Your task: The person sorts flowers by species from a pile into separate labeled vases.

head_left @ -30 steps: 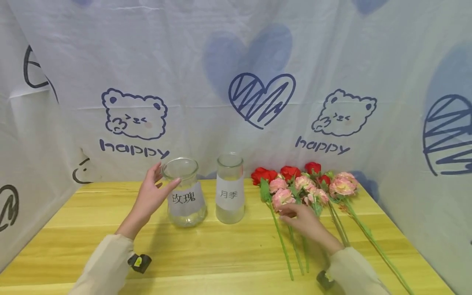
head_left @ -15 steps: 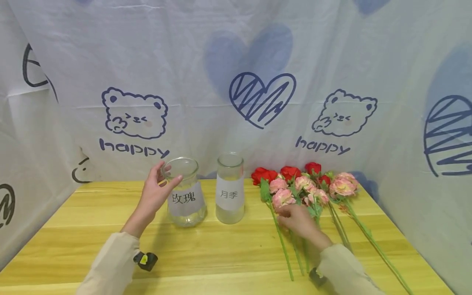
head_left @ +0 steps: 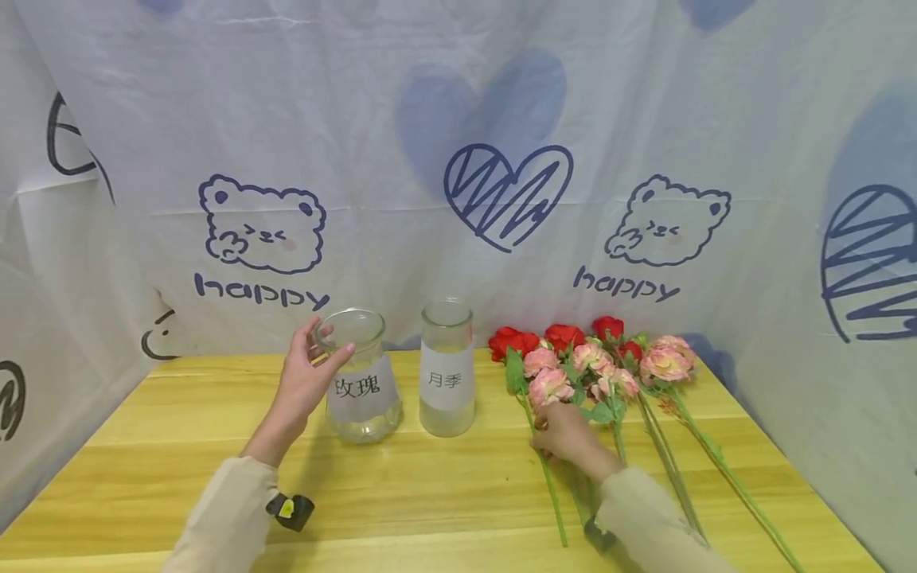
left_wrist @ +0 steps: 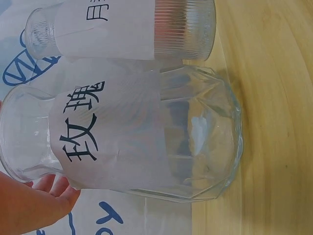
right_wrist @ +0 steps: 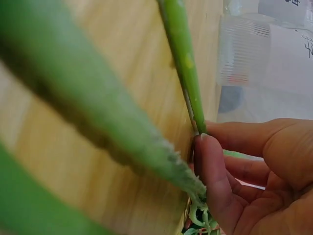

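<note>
In the head view my left hand holds the neck of a wide clear glass vase, thumb in front and fingers curled behind. The vase stands upright and wears a white paper label with black characters. My right hand is low over the flower stems, just below the blooms. Its thumb and index finger pinch a thin green flower stem, as the right wrist view shows. This is the leftmost stem, running up toward a red rose. Pink flowers lie beside it.
A narrower glass vase, also labelled, stands right of the wide one. More red roses and a large pink flower lie on the wooden table, stems toward me. A printed white cloth hangs behind.
My right hand has moved left and slightly down from over the stems, its fingers closing on the leftmost one. The left hand has moved slightly right, its fingers further round the vase neck.
</note>
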### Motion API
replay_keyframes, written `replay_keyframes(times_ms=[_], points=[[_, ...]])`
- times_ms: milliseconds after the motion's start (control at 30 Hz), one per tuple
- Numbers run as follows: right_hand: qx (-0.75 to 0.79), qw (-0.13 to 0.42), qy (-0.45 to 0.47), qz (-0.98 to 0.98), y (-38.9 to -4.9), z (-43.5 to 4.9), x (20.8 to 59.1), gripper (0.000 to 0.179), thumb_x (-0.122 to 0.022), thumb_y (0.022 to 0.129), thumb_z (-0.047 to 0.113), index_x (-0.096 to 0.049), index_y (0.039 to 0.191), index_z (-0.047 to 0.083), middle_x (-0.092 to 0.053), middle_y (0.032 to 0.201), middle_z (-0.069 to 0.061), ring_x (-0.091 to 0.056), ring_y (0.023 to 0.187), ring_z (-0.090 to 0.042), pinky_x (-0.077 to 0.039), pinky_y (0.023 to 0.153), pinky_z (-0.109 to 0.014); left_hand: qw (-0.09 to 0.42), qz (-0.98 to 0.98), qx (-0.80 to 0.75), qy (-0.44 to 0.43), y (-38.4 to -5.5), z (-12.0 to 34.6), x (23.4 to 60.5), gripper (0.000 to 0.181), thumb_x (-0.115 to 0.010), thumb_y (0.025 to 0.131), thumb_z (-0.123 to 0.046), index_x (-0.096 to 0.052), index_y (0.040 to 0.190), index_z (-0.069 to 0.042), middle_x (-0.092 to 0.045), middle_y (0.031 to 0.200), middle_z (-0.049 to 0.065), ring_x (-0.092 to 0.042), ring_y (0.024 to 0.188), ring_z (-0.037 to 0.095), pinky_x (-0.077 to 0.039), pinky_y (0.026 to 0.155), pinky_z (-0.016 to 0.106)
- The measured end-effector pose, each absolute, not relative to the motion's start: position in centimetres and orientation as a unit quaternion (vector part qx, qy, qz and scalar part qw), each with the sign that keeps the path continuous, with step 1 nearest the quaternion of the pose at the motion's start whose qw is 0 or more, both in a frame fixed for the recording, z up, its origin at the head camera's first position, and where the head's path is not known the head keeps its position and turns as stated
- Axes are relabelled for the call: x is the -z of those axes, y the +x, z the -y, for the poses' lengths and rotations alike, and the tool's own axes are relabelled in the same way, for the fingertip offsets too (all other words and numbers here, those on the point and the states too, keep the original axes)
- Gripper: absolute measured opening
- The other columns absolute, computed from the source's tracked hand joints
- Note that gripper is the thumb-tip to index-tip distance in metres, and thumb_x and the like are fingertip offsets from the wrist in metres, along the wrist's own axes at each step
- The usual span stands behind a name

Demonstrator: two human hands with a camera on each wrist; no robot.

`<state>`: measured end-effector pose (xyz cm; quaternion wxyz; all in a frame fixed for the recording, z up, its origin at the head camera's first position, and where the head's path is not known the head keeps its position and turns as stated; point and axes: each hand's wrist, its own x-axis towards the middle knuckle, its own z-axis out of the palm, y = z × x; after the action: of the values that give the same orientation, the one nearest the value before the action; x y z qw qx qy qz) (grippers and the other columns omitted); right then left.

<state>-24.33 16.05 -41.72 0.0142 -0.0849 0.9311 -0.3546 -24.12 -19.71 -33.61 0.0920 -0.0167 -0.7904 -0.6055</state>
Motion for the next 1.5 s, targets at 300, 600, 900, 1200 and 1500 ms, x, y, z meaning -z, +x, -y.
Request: replay_keyframes(times_ms=[300,600,900,1200,1500], points=[[0.298,-0.002,-0.097,-0.950,-24.6,-16.0,41.8,0.030,-0.075,0.074,-0.003,-0.057,0.053,0.008,-0.050,0.042,0.003,-0.049,0.039,-0.011,-0.046,0.047,-0.024,0.095,0.782,0.615,-0.016,-24.2,19.6,34.0,0.081,-0.061,0.096,-0.023,-0.006,0.155,-0.008,-0.025,0.155,0.016,-0.028,0.138,0.036,-0.027,0.114,0.046],[0.429,0.052,-0.061,-0.900,-24.5,-16.1,41.9,0.016,-0.072,0.079,-0.003,-0.062,0.068,0.001,-0.059,0.061,-0.002,-0.059,0.051,-0.012,-0.050,0.047,-0.024,0.097,0.780,0.619,-0.011,-23.9,19.7,34.4,0.081,-0.061,0.096,-0.024,-0.006,0.155,-0.011,-0.025,0.156,0.014,-0.027,0.139,0.036,-0.028,0.113,0.046],[0.562,0.131,-0.037,-0.816,-24.1,-15.9,41.6,0.010,-0.061,0.088,-0.008,-0.059,0.097,-0.013,-0.062,0.074,-0.011,-0.057,0.059,-0.012,-0.053,0.056,-0.023,0.101,0.778,0.620,-0.018,-23.9,19.7,34.4,0.081,-0.060,0.097,-0.025,-0.005,0.155,-0.010,-0.026,0.156,0.014,-0.028,0.138,0.035,-0.028,0.113,0.045],[0.626,0.103,-0.031,-0.772,-24.0,-15.4,40.9,0.014,-0.057,0.093,-0.005,-0.053,0.104,-0.012,-0.059,0.084,-0.009,-0.058,0.070,-0.012,-0.055,0.066,-0.026,0.102,0.779,0.618,-0.017,-24.0,19.6,34.3,0.081,-0.060,0.097,-0.024,-0.005,0.155,-0.009,-0.026,0.155,0.015,-0.028,0.138,0.035,-0.028,0.113,0.045],[0.672,0.051,-0.042,-0.737,-24.0,-15.2,39.6,0.016,-0.054,0.096,-0.002,-0.050,0.108,-0.011,-0.059,0.085,-0.005,-0.057,0.075,-0.011,-0.054,0.070,-0.026,0.102,0.777,0.622,-0.019,-24.2,19.5,34.2,0.082,-0.060,0.097,-0.025,-0.005,0.155,-0.011,-0.025,0.156,0.014,-0.028,0.138,0.035,-0.028,0.113,0.046]])
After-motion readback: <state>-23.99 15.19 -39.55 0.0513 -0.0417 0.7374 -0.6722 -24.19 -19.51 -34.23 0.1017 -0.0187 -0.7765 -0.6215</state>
